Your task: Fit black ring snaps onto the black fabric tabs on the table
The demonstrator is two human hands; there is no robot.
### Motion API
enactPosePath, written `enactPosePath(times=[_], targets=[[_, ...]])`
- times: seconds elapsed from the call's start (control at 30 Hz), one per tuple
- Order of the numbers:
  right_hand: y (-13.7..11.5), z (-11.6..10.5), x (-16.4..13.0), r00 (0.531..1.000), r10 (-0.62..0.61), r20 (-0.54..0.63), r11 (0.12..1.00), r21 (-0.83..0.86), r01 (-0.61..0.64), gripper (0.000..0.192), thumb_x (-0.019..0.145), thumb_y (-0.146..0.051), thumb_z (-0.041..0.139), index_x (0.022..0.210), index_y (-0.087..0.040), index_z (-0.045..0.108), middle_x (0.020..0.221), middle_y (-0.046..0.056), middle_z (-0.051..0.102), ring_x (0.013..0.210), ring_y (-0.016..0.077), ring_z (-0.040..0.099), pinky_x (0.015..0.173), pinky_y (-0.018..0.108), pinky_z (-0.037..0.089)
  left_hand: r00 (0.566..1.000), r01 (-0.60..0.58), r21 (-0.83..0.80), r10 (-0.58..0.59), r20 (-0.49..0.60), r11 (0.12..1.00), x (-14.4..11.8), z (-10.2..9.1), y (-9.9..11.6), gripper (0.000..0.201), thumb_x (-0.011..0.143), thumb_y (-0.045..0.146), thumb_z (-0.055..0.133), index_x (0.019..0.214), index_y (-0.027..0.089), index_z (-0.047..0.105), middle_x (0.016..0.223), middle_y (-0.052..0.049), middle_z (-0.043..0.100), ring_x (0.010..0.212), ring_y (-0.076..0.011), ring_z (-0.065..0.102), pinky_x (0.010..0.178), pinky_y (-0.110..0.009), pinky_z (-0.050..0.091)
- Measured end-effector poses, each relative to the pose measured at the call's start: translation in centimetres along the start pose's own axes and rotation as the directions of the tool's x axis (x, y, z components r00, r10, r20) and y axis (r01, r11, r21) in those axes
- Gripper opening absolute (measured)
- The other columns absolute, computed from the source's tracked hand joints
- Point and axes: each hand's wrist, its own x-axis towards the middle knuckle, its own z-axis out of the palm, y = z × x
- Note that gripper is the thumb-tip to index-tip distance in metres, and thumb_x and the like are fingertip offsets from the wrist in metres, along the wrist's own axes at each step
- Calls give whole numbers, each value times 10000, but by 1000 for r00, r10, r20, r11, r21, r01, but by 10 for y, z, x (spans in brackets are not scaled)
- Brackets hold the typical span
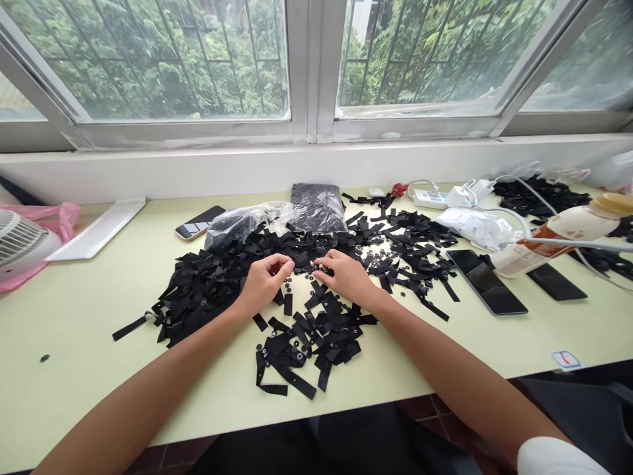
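Note:
A wide heap of short black fabric strips [212, 277] covers the middle of the pale green table [79, 316], with small black snap buttons [378, 254] scattered among them. My left hand [264, 280] rests at the heap's middle, fingers pinched together near a small button. My right hand [346, 274] lies just to its right, fingertips pinching small black pieces. A smaller pile of strips [316, 340] sits just in front of both hands.
Phones lie at back left [198, 222] and right [487, 280], beside another dark phone [554, 282]. A tipped bottle [558, 234], power strip [430, 198], clear bags [247, 221], black bundle [316, 208], a fan [20, 244] and white board [99, 227] stand around.

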Motion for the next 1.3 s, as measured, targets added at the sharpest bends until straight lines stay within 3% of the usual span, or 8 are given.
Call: enactPosePath(times=[0.27,0.47,0.63,0.87,1.17,1.3], targets=[[6,6,4,999,-28,30,999,20,28,171,1009,-215,577,984,-186,743,965,43,660,811,142,624,766,273,465,1000,-9,16,9,12,1000,0,1,-1,393,858,543,620,860,160,708,747,-4,642,655,-54,523,592,-161,373],[1,1,-1,1000,-29,11,999,23,29,152,1003,-195,571,1002,-176,722,986,47,660,828,144,617,766,271,467,1000,-22,12,22,20,1000,0,0,-1,395,860,539,617,864,156,713,743,-8,646,647,-58,518,581,-161,374],[-11,3,-5,993,-115,10,992,-42,115,185,991,-301,629,1131,-234,731,1068,53,619,854,148,603,708,255,447,999,-45,2,45,20,999,0,1,-1,405,859,544,614,869,151,714,730,-8,646,637,-57,511,581,-158,384],[-14,2,-3,985,-109,136,991,-68,119,223,1026,-197,544,1024,-201,767,1006,50,639,864,153,606,733,262,440,998,-26,26,24,60,999,-1,1,0,400,865,546,607,888,162,717,756,-7,651,657,-59,523,597,-159,395],[-17,2,-5,979,-162,122,975,-132,178,177,1005,-287,619,1080,-194,749,999,59,637,855,155,610,703,252,432,997,-46,39,43,69,998,0,2,-1,407,871,546,596,888,158,715,762,-16,660,666,-68,541,606,-164,405],[-23,-1,-2,969,-170,177,953,-220,207,226,1031,-235,557,964,-177,765,939,63,641,831,159,597,675,266,413,997,-29,28,27,66,999,0,2,-1,401,863,546,607,889,161,717,762,-12,660,665,-66,548,604,-161,409]])
